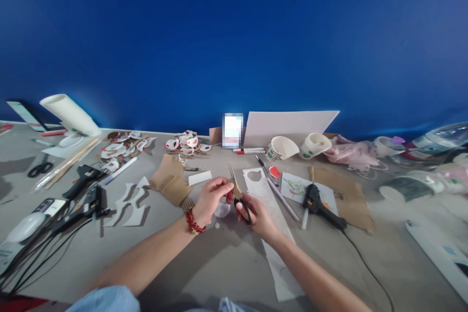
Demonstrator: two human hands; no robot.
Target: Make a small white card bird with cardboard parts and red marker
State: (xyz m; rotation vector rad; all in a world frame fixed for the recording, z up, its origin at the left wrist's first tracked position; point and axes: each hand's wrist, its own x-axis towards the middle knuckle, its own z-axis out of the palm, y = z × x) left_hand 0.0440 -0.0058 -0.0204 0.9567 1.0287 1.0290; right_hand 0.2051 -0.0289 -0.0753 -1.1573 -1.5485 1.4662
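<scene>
My right hand grips black-handled scissors, their blades pointing up and away. My left hand, with a red bead bracelet at the wrist, pinches a small brown cardboard piece right at the blades. Both hands hover above the grey table, over a small white round piece and beside a long white paper strip with cut-out holes.
A black glue gun with its cord lies to the right on brown cardboard. Two more glue guns and cables sit at left. Paper cups, markers, cut-out shapes, a white roll and a white board line the blue wall.
</scene>
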